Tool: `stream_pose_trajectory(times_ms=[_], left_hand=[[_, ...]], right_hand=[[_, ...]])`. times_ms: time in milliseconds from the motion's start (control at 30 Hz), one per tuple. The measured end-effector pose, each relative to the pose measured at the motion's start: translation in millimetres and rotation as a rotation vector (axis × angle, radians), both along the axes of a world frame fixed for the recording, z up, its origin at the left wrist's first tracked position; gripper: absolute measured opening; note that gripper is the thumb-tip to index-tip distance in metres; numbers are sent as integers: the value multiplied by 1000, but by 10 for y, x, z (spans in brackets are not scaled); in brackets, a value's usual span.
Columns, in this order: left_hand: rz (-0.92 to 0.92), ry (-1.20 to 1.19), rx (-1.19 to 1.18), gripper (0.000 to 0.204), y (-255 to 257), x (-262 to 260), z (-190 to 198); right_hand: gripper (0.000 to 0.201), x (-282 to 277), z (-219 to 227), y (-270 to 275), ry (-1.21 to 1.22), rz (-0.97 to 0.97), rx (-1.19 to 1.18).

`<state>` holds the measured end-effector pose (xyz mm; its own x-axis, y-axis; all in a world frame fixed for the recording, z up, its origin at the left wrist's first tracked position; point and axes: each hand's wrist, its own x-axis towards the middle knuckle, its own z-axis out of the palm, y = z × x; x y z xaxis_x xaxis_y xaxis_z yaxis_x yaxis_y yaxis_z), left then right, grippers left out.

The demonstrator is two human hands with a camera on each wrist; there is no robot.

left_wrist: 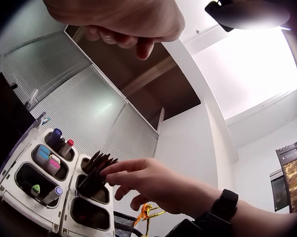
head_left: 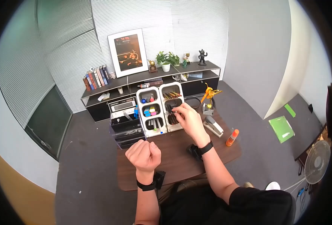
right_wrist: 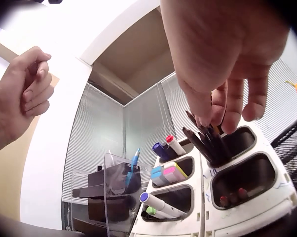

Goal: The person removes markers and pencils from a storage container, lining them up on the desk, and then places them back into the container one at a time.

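My right hand is over the middle compartment of the right-hand white organizer. Its thumb and forefinger pinch at the upper ends of the dark pencils standing there, while the other fingers hang loosely beside them. How many pencils are between the fingertips I cannot tell. Held above the table's front left part, my left hand has curled fingers and nothing in it. Colored pencils lean in the compartment behind. Low in the front one, reddish ends show in the right wrist view.
A second white organizer alongside holds markers and highlighters. Left of it stands a dark drawer unit. To the right are a stapler, an orange glue stick and a golden trophy. A shelf unit lies behind.
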<state>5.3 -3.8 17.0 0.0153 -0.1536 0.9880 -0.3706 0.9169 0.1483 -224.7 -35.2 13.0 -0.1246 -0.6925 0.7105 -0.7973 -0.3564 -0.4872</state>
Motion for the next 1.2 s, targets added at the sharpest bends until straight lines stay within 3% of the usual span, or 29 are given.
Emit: stream_pose_trajectory(times_ms=[167,467,733,867,933,1100,1200], left_hand=[[-22,7,-5,34,-16,-26,-19],[-25,-29,64,34,67,-10,43],[-39,-12,76,35,53,-26,5],[-24,-11,72,36,52,-9,11],[-22,-4,76,36,65,-7,34],[-19,11,92,36,61,-2,24],[-35,25,80,36,41,-11,19]], right_hand=[[11,7,1,-18,-27,-8,-19],[10,10,31,-17,-206,-98,-385],[12,-72,-4,44,-354,-109,-562],[15,-125,118,169,-231,-109,-784],[16,-122,174,227,-300,-44,-825],[19,-92,619,205,-213,70,-866],[17,-37,802,58,-87,100,-699]])
